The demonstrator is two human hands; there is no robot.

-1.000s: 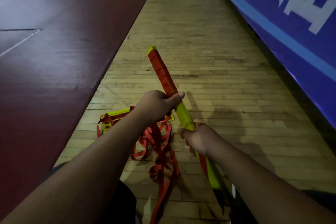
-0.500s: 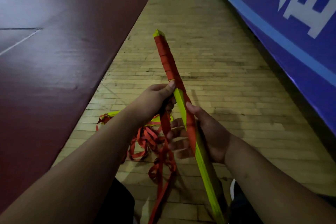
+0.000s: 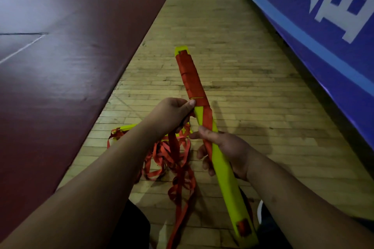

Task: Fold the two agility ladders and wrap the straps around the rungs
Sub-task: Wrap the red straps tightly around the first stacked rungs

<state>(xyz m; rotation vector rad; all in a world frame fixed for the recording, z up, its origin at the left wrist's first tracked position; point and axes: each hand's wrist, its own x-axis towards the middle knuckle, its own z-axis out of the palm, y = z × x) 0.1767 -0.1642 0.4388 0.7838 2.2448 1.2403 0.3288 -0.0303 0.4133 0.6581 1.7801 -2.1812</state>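
Head view, seated person on a wooden floor [image 3: 232, 66]. A stack of flat yellow rungs [image 3: 224, 178] from one agility ladder is held above the floor between both hands. Its long axis runs from the near right, beside the person's right leg, to the far centre, leaning slightly left; the far end points away from the person. The far half of the stack is bound in close turns of red strap [image 3: 191, 79], with only a yellow tip bare beyond them. One further turn crosses the yellow face diagonally toward the right hand. The near half is bare yellow, with a small red patch at the near end.

The right hand [image 3: 228, 151] grips the stack at mid-length: thumb on top, over the diagonal turn, fingers curled round from beneath on the left side. The left hand [image 3: 170, 116] is closed on a run of the strap that hangs down from it, its thumb tip against the stack's left edge where the binding ends.

The second ladder [image 3: 129, 127] lies on the floor to the left, beyond the left forearm, its loose straps [image 3: 162, 155] in a tangle.

Maroon mat [image 3: 70, 46] at left; blue banner [image 3: 323, 36] at right
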